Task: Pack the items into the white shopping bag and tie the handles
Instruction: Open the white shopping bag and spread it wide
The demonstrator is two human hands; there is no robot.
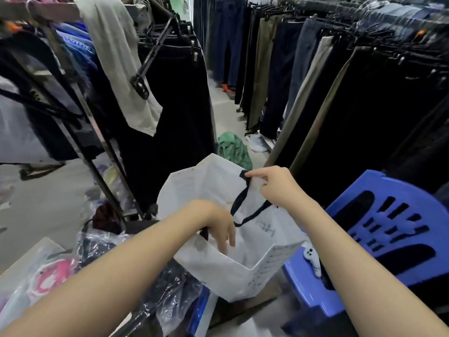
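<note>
Bag-opening step, nothing visibly packed yet. Bag (218, 186) stands between the blue stool (379, 239) and the clothes rack (97, 147), mouth spread. Right hand (277, 184) pinches the far rim at the dark strap handle (239, 203). Left hand (220, 226) hooks fingers over the near rim, loosely curled. Bag is stiff, creased, matte white; handle is flat and limp. Next, probably: free a hand and fetch a crinkly plastic-wrapped garment (170, 288) lying just left.

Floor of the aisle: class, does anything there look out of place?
Yes. A green garment lies crumpled on the floor between the racks, beyond the white bag, while the other clothes hang on rails.
</note>
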